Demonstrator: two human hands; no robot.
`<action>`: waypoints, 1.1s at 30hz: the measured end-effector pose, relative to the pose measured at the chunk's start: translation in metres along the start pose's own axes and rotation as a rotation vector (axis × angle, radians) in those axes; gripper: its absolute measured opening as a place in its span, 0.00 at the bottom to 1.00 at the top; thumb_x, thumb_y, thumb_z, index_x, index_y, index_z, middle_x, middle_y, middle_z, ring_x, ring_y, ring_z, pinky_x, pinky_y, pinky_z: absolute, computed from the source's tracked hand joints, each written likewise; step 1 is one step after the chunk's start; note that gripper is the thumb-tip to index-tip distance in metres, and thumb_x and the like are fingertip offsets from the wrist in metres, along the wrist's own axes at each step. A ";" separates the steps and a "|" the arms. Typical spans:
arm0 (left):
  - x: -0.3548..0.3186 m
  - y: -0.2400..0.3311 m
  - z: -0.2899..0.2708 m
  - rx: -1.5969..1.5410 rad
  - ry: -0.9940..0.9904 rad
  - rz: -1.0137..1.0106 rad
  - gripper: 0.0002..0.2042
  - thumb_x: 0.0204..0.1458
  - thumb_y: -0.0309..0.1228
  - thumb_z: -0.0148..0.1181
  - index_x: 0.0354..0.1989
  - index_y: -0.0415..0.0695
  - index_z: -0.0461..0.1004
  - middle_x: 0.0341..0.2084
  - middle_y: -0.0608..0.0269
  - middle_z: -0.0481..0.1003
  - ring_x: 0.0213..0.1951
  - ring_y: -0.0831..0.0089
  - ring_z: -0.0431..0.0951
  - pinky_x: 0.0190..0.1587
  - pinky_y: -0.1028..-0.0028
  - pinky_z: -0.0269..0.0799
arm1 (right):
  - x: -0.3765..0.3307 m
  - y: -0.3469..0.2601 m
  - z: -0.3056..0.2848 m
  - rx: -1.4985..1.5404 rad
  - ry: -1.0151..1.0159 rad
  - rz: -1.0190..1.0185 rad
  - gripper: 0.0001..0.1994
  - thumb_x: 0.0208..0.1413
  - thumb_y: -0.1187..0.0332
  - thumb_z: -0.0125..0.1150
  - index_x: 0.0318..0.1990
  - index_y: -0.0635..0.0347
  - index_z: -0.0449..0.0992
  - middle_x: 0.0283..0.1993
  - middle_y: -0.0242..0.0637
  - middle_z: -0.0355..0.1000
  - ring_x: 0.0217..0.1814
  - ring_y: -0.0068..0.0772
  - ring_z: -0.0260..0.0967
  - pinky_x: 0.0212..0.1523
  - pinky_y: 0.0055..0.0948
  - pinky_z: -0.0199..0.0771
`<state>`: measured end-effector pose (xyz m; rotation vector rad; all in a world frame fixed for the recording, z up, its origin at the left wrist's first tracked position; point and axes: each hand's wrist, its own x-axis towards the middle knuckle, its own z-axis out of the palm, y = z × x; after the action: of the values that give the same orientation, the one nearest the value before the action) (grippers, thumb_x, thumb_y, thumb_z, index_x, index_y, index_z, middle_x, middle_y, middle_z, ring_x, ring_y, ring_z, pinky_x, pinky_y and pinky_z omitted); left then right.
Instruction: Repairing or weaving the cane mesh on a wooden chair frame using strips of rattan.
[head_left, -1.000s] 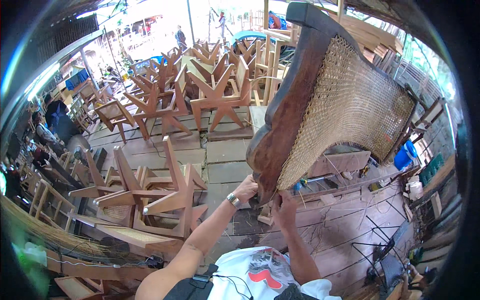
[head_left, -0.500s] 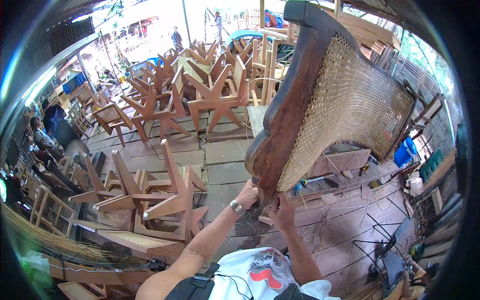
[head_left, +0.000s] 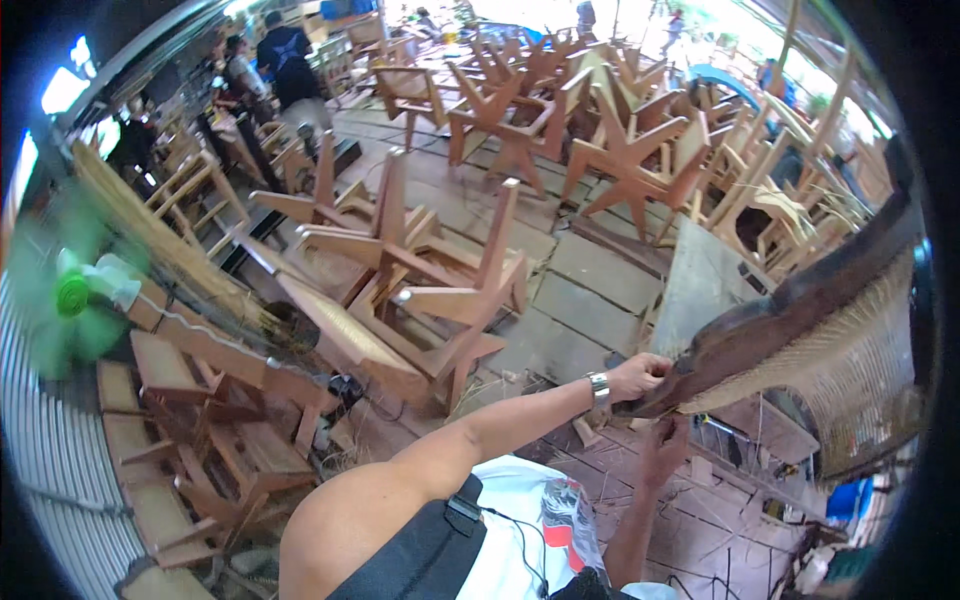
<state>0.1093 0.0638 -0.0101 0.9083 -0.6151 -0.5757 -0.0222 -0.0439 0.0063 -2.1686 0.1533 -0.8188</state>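
Note:
A dark carved wooden frame [head_left: 790, 312] with a woven cane panel [head_left: 850, 345] slants up toward the right rim of the picture. My left hand [head_left: 638, 378], a metal watch [head_left: 599, 389] on its wrist, is closed on the frame's near lower end. Just beneath that end, by the lower edge of the weave, my right hand [head_left: 664, 450] has its fingers pinched together. What lies between those fingers is too small to make out.
Upturned wooden chairs [head_left: 440, 270] stand to the left, with a larger heap of chairs [head_left: 630, 130] farther off. At lower left a green fan [head_left: 72, 290] is blurred. People [head_left: 290, 65] stand at far left. A blue bucket [head_left: 850, 499] sits at lower right.
The view has swung left, so the frame and both hands appear farther right. The fan and the lower-left chairs have come into view. Both hands stay at the frame's lower end.

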 end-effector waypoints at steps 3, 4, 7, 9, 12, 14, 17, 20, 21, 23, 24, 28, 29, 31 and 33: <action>0.001 0.005 0.005 -0.096 -0.018 -0.009 0.05 0.56 0.23 0.58 0.38 0.38 0.76 0.33 0.80 0.74 0.35 0.87 0.69 0.40 0.82 0.67 | 0.005 -0.012 -0.008 0.065 -0.042 0.028 0.05 0.54 0.77 0.53 0.38 0.66 0.72 0.28 0.37 0.66 0.28 0.30 0.62 0.29 0.28 0.63; 0.002 -0.001 0.004 -0.127 -0.009 -0.011 0.03 0.57 0.24 0.58 0.37 0.39 0.77 0.31 0.81 0.74 0.33 0.88 0.69 0.39 0.82 0.67 | 0.003 -0.008 -0.004 0.133 0.010 0.019 0.06 0.56 0.75 0.53 0.40 0.66 0.72 0.29 0.37 0.68 0.27 0.29 0.61 0.28 0.28 0.63; 0.008 -0.025 -0.012 -0.004 0.033 0.019 0.05 0.57 0.27 0.60 0.37 0.39 0.77 0.31 0.80 0.75 0.33 0.88 0.69 0.39 0.81 0.68 | -0.002 0.015 -0.005 0.031 -0.034 0.045 0.07 0.58 0.75 0.53 0.42 0.67 0.73 0.33 0.39 0.71 0.33 0.26 0.66 0.36 0.26 0.67; 0.001 -0.003 0.004 -0.051 0.029 -0.001 0.05 0.56 0.27 0.61 0.38 0.39 0.77 0.32 0.79 0.75 0.34 0.88 0.69 0.39 0.81 0.68 | 0.000 0.010 -0.012 0.020 -0.079 0.059 0.07 0.57 0.75 0.53 0.41 0.67 0.73 0.33 0.39 0.71 0.33 0.26 0.65 0.35 0.26 0.67; -0.001 -0.001 0.001 -0.075 0.029 -0.007 0.07 0.56 0.28 0.62 0.39 0.39 0.78 0.33 0.78 0.76 0.35 0.88 0.70 0.40 0.81 0.68 | 0.006 0.001 -0.014 0.016 -0.158 0.049 0.06 0.57 0.75 0.53 0.40 0.67 0.72 0.31 0.39 0.69 0.31 0.27 0.65 0.34 0.27 0.66; 0.000 -0.001 0.001 -0.058 0.024 -0.006 0.08 0.56 0.29 0.62 0.40 0.38 0.78 0.34 0.77 0.76 0.35 0.88 0.71 0.40 0.81 0.69 | 0.007 0.003 -0.013 0.015 -0.183 0.038 0.06 0.56 0.75 0.53 0.40 0.67 0.72 0.30 0.40 0.69 0.31 0.28 0.65 0.34 0.27 0.66; -0.004 0.012 0.010 -0.085 0.032 -0.035 0.09 0.56 0.28 0.61 0.43 0.38 0.77 0.37 0.76 0.77 0.37 0.87 0.72 0.42 0.80 0.70 | 0.006 0.008 -0.009 -0.012 -0.088 -0.096 0.07 0.53 0.77 0.55 0.40 0.66 0.72 0.32 0.44 0.69 0.31 0.43 0.67 0.32 0.36 0.67; -0.004 0.009 0.005 -0.109 -0.011 -0.018 0.11 0.56 0.28 0.61 0.46 0.38 0.77 0.39 0.75 0.77 0.39 0.87 0.72 0.45 0.80 0.70 | 0.005 0.004 -0.007 -0.079 -0.095 -0.053 0.08 0.53 0.76 0.55 0.40 0.65 0.72 0.31 0.46 0.70 0.32 0.47 0.68 0.32 0.39 0.66; -0.005 0.012 0.007 -0.094 -0.006 -0.010 0.11 0.56 0.27 0.61 0.46 0.38 0.77 0.40 0.74 0.77 0.39 0.87 0.72 0.45 0.80 0.70 | 0.006 0.005 -0.007 -0.100 -0.079 -0.085 0.08 0.52 0.75 0.55 0.40 0.65 0.72 0.31 0.47 0.70 0.33 0.48 0.68 0.33 0.41 0.66; -0.004 0.012 0.008 -0.078 0.000 -0.001 0.11 0.56 0.27 0.61 0.47 0.38 0.77 0.40 0.74 0.77 0.39 0.86 0.72 0.45 0.80 0.70 | 0.007 0.004 -0.006 -0.121 -0.064 -0.117 0.08 0.52 0.74 0.55 0.39 0.65 0.72 0.30 0.47 0.70 0.34 0.48 0.68 0.34 0.42 0.66; -0.004 0.010 0.006 -0.074 0.013 -0.006 0.11 0.56 0.27 0.61 0.47 0.38 0.77 0.41 0.74 0.77 0.40 0.86 0.73 0.46 0.79 0.71 | 0.006 0.000 -0.006 -0.137 -0.084 -0.074 0.08 0.51 0.74 0.55 0.39 0.64 0.72 0.30 0.47 0.71 0.34 0.50 0.68 0.34 0.43 0.65; -0.006 0.017 0.010 -0.088 -0.002 -0.029 0.12 0.57 0.27 0.60 0.48 0.38 0.76 0.42 0.72 0.77 0.42 0.86 0.73 0.48 0.79 0.71 | 0.007 0.000 -0.010 -0.066 -0.146 0.024 0.08 0.50 0.72 0.56 0.37 0.63 0.72 0.31 0.48 0.71 0.34 0.52 0.69 0.36 0.44 0.65; -0.006 0.015 0.009 -0.088 -0.001 -0.029 0.12 0.57 0.27 0.60 0.48 0.38 0.76 0.42 0.72 0.77 0.42 0.86 0.73 0.48 0.79 0.71 | 0.007 0.000 -0.009 -0.066 -0.146 0.023 0.08 0.50 0.72 0.56 0.37 0.63 0.72 0.31 0.48 0.71 0.34 0.52 0.69 0.36 0.44 0.65; -0.005 0.010 0.003 -0.078 -0.013 -0.019 0.13 0.57 0.27 0.60 0.49 0.38 0.76 0.43 0.71 0.77 0.43 0.85 0.73 0.49 0.79 0.70 | 0.008 0.000 -0.005 -0.131 -0.095 -0.127 0.05 0.54 0.76 0.53 0.37 0.66 0.70 0.28 0.44 0.67 0.27 0.38 0.65 0.31 0.33 0.66; -0.005 0.015 0.009 -0.096 -0.007 -0.020 0.12 0.56 0.26 0.61 0.48 0.39 0.76 0.42 0.71 0.78 0.42 0.85 0.73 0.47 0.78 0.71 | 0.006 0.005 -0.003 -0.137 -0.092 -0.094 0.05 0.54 0.76 0.53 0.38 0.66 0.70 0.28 0.45 0.67 0.28 0.38 0.65 0.31 0.34 0.66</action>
<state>0.1029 0.0698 0.0053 0.8229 -0.5802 -0.6213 -0.0182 -0.0511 0.0070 -2.3524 0.0627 -0.7786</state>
